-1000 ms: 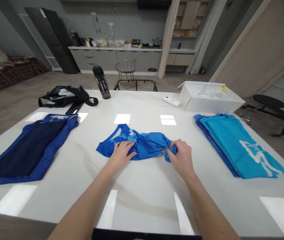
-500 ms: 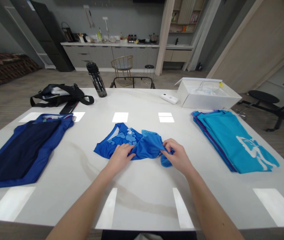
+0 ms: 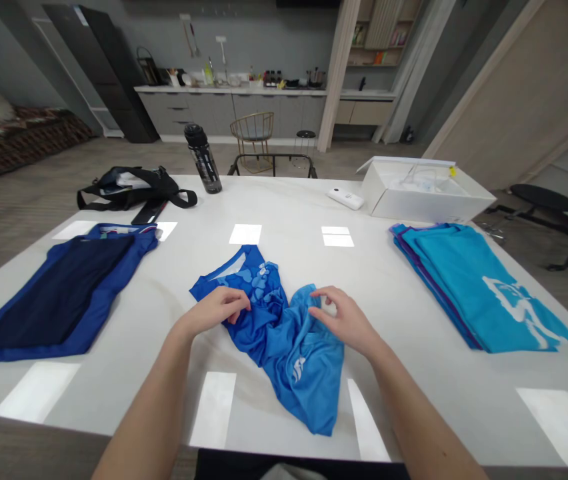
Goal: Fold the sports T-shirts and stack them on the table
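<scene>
A blue shirt (image 3: 284, 327) with a paler blue pattern and a small white logo lies crumpled and twisted at the middle of the table. Its white-lined neck opening is at the far left, and its lighter blue end reaches toward me. Over the shirt's left part is my left hand (image 3: 219, 309), its fingers bent and apart, nothing visible in them. My right hand (image 3: 344, 319) is at the shirt's upper right edge, thumb and forefinger parted by a gap. Whether those fingertips touch the cloth I cannot tell.
Dark and blue folded clothes (image 3: 64, 287) lie at left, a turquoise folded stack (image 3: 474, 287) at right. Farther back are a black bag (image 3: 134, 187), a bottle (image 3: 204, 160), a white handheld device (image 3: 345, 199) and an open white box (image 3: 424, 200) on the white table (image 3: 284, 213).
The shirt's right part has unfolded and now spreads toward me, showing the white logo. My left hand has moved left, and my right hand has loosened from the pinched cloth.
</scene>
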The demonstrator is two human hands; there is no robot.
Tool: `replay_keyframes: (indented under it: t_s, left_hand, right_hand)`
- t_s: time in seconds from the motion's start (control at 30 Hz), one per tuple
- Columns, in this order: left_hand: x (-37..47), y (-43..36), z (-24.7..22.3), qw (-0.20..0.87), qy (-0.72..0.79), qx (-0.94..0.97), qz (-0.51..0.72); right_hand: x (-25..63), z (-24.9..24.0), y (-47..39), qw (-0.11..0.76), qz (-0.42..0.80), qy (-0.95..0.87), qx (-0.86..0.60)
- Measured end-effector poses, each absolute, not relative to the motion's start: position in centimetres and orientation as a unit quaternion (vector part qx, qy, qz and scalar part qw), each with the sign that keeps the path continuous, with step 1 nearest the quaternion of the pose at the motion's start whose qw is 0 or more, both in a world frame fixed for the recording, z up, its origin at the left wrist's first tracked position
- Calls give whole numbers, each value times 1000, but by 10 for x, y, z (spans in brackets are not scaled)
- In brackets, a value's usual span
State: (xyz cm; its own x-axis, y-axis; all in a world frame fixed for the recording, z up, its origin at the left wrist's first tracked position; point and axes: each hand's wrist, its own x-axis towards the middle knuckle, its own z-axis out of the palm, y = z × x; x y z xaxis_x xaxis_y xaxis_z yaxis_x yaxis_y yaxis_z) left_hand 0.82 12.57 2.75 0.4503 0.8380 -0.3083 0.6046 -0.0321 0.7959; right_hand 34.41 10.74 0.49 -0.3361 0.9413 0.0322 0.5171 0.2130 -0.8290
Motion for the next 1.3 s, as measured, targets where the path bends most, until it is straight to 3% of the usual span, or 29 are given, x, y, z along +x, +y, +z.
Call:
replay_keyframes:
  t_s: [0.1, 0.2, 0.27, 0.33, 0.4, 0.47, 0.63, 0.7, 0.8, 0.9, 0.97, 1.1, 1.3]
  left_hand:
    - [23, 124, 19, 312, 605, 727, 96]
    - [39, 122, 7, 207, 640, 734, 90]
    - [45, 121, -1, 175, 630, 749, 107]
    - [49, 120, -7, 145, 604, 772, 137]
    - [52, 120, -12, 140, 579, 785, 171]
    - [58, 123, -16, 164, 558, 790, 195]
    - [77, 132, -24, 239, 505, 805, 201]
    - [84, 133, -26, 287, 488, 794, 223]
    - [92, 129, -25, 402, 439, 755, 275]
    - [98, 122, -17, 560, 387, 643, 351]
    - [99, 120, -11, 645, 371, 512, 429]
    - [87, 126, -2, 660, 392, 315, 559]
    - [47, 147, -12, 512, 492, 298, 638]
  right_hand:
    - [342, -8, 110, 236, 251, -784, -517]
    - [335, -11, 107, 178, 264, -794, -518]
    - [331, -5, 104, 187, 302, -782, -512]
    - [328, 4, 101, 252, 352, -744, -508]
    - [328, 13, 98, 326, 430, -686, -488]
    - [329, 20, 95, 341, 533, -645, -428]
    - [324, 25, 87, 113, 706, -667, -211]
    - [321, 23, 86, 89, 723, -653, -207]
    - [320, 12, 92, 214, 662, -632, -343]
    - [328, -2, 106, 406, 488, -579, -511]
    - [335, -9, 114, 471, 390, -545, -574]
    - [343, -16, 117, 384, 291, -674, -560]
    - [329, -21, 111, 195, 179, -798, -542]
